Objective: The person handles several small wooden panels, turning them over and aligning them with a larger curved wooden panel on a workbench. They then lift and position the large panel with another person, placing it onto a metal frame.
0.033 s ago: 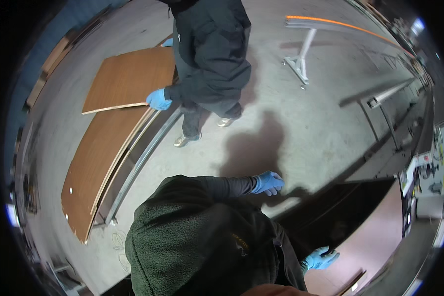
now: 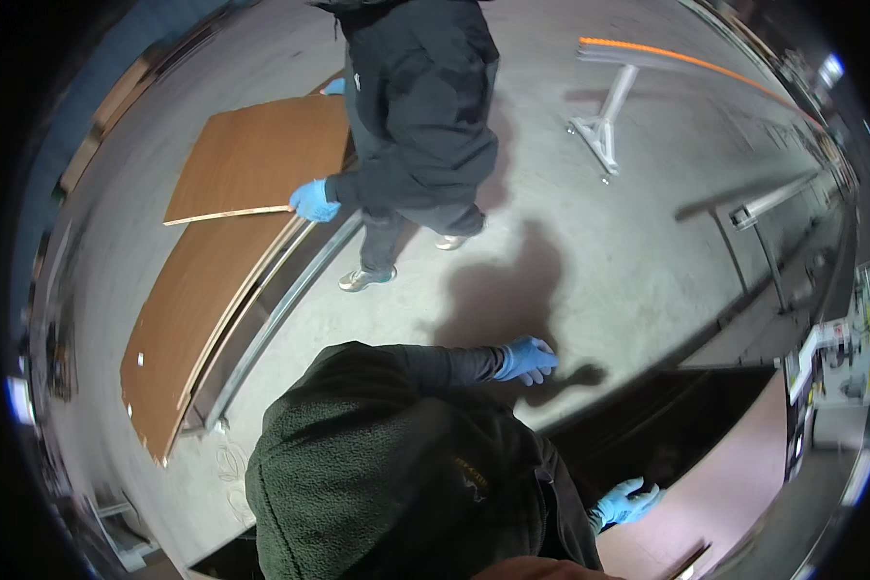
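Note:
My left hand (image 2: 528,360), in a blue glove, hangs over the floor in front of my dark green fleece. Its fingers are loosely extended and hold nothing. Lower right, my right hand (image 2: 628,502), also blue-gloved, has its fingers apart at the edge of a smooth pinkish-brown panel (image 2: 730,498). Whether it touches the panel I cannot tell. Farther off, a co-worker in dark clothes (image 2: 420,116) grips a brown wood board (image 2: 261,155) with both gloved hands. That board is over longer brown boards (image 2: 203,300) stacked on a metal frame.
A wheeled stand (image 2: 604,130) carries a long orange-topped bar at upper right. Another roller stand (image 2: 768,237) is on the right, near machinery (image 2: 846,353). A black gap or dark surface (image 2: 667,416) lies beside the pinkish panel. Cables (image 2: 230,464) lie on the floor at lower left.
The surroundings shift slightly in the picture as my head turns a little. My hands keep nearly the same pose. The co-worker still holds the board over the stack.

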Tool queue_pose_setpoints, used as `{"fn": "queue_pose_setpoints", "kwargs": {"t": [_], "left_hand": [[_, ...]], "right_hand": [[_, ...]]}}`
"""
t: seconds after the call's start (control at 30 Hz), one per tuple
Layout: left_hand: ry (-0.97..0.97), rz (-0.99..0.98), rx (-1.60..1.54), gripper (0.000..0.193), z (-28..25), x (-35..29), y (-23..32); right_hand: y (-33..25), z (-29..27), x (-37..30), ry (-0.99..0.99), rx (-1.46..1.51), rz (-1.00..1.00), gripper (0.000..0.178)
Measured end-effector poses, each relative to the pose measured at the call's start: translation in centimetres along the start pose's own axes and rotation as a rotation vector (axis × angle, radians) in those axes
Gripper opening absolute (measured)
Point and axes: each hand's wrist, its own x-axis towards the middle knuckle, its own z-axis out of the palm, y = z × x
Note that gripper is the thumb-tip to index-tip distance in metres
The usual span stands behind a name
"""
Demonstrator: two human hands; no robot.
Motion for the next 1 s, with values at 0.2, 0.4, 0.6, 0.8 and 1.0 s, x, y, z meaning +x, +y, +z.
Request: {"fn": "queue_pose_setpoints", "kwargs": {"t": [0.2, 0.4, 0.6, 0.8, 1.0], "left_hand": [[0.179, 0.086, -0.115, 0.044, -8.0, -3.8, -0.1], [0.413, 0.168, -0.343, 0.036, -10.4, -6.9, -4.2], [0.730, 0.258, -0.611, 0.040, -9.4, -9.9, -10.1], [0.731, 0.451, -0.832, 0.030, -5.9, -9.2, -15.5], [0.814, 0.410, -0.717, 0.044, -5.4, -13.6, -15.0]], "right_hand": [[-17.2, 8.2, 1.1, -0.629, 0.691, -0.014, 0.042], [-27.1, 15.4, 0.5, -1.056, 0.844, -0.417, 0.043], [-34.2, 15.7, 1.2, -1.238, 0.933, -0.845, 0.034], [-33.2, 15.1, -0.4, -1.407, 0.858, -1.000, 0.025], [-33.8, 18.2, -4.3, -1.593, 0.699, -1.140, 0.028]]}}
